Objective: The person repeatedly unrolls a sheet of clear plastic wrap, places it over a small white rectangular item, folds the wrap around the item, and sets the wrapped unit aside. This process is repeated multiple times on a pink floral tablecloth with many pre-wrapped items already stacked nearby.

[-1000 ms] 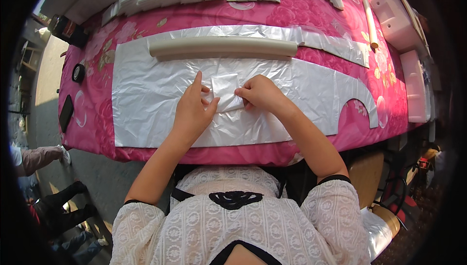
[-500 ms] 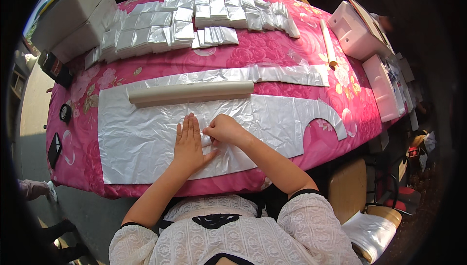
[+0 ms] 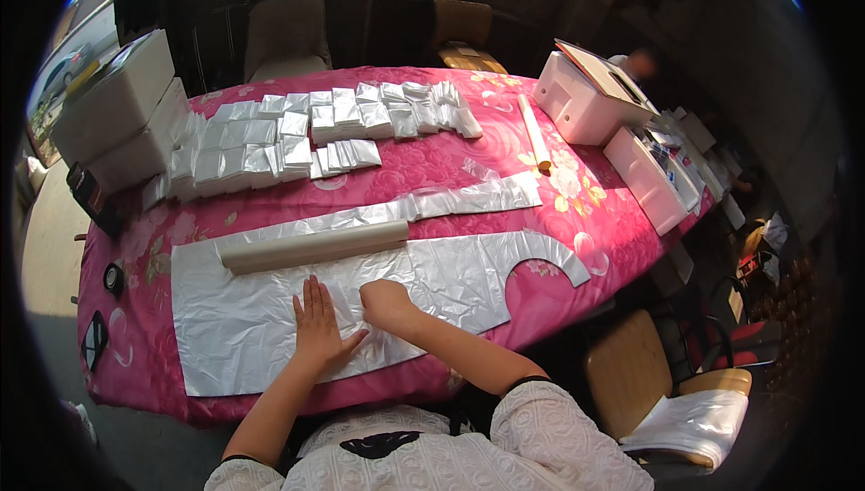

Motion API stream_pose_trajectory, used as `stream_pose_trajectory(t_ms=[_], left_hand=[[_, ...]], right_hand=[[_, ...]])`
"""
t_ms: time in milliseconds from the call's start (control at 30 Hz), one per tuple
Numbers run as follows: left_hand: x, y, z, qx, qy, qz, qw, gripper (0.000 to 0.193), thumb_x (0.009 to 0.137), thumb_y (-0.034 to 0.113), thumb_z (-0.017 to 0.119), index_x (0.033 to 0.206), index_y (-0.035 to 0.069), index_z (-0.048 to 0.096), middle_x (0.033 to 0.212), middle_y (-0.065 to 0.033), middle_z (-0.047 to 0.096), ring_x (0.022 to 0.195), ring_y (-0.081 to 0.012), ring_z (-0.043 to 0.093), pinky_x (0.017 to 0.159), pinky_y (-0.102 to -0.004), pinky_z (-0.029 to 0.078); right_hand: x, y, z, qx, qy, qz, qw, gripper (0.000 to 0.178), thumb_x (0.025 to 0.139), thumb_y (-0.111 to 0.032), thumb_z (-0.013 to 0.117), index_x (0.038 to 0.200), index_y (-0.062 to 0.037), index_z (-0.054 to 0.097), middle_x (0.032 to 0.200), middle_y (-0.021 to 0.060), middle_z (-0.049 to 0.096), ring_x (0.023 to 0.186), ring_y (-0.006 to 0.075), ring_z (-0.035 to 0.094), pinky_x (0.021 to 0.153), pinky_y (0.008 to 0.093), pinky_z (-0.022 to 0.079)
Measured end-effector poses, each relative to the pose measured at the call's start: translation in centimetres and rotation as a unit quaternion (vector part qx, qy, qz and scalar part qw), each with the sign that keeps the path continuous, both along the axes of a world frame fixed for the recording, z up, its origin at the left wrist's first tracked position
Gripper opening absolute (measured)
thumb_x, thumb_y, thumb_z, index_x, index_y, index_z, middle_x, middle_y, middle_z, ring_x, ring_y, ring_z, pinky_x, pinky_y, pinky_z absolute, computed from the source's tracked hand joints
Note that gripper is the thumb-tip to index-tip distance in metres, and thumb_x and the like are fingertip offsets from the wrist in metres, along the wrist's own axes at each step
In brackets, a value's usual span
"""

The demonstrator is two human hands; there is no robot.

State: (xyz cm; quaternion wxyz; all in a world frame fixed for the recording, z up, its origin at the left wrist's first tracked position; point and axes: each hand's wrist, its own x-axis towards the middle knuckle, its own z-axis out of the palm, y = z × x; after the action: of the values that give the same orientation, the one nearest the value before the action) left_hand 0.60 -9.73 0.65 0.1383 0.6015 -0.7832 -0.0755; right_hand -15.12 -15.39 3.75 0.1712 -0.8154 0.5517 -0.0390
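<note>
A thin white plastic apron (image 3: 450, 279) lies spread on the table, its curved strap toward the right. My left hand (image 3: 320, 331) presses flat on it, fingers stretched and thumb out to the side. Just right of it, my right hand (image 3: 387, 305) is closed into a fist low over the plastic; whatever its fingers hold is hidden. Beyond both hands, a pale cardboard tube (image 3: 315, 246) rests across the apron.
Stacks of small folded plastic packets (image 3: 248, 144) fill the table's far left on a pink flowered tablecloth (image 3: 423, 162). A second tube (image 3: 533, 133) lies near foam boxes (image 3: 586, 95) at right. A black tape roll (image 3: 113, 278) sits at left; a chair (image 3: 631, 360) stands at right.
The view has tilted, so the table's far side and chairs behind it show more. My left hand stays flat; my right fist has moved slightly away from it.
</note>
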Motion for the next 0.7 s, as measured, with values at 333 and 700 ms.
stream_pose_trajectory(t_ms=[333, 700], left_hand=[[5.9, 11.3, 2.3, 0.449, 0.551, 0.08, 0.699, 0.025, 0.091, 0.013, 0.051, 0.103, -0.007, 0.059, 0.094, -0.0131, 0.065, 0.084, -0.0176, 0.064, 0.077, -0.0268, 0.05], [8.5, 16.8, -0.3, 0.342, 0.513, 0.181, 0.766, 0.023, 0.084, 0.019, 0.057, 0.089, -0.003, 0.061, 0.088, -0.0136, 0.065, 0.077, -0.0241, 0.063, 0.069, -0.033, 0.051]], right_hand=[[4.9, 0.9, -3.9, -0.133, -0.145, 0.177, 0.964, 0.067, 0.083, -0.041, 0.054, 0.132, -0.0003, 0.036, 0.141, 0.0242, 0.026, 0.133, 0.0357, 0.022, 0.109, 0.0453, 0.017], [10.2, 14.7, -3.6, 0.044, -0.262, 0.317, 0.91, 0.062, 0.083, -0.037, 0.052, 0.132, -0.003, 0.035, 0.144, 0.0222, 0.019, 0.136, 0.036, 0.013, 0.109, 0.0506, 0.008]])
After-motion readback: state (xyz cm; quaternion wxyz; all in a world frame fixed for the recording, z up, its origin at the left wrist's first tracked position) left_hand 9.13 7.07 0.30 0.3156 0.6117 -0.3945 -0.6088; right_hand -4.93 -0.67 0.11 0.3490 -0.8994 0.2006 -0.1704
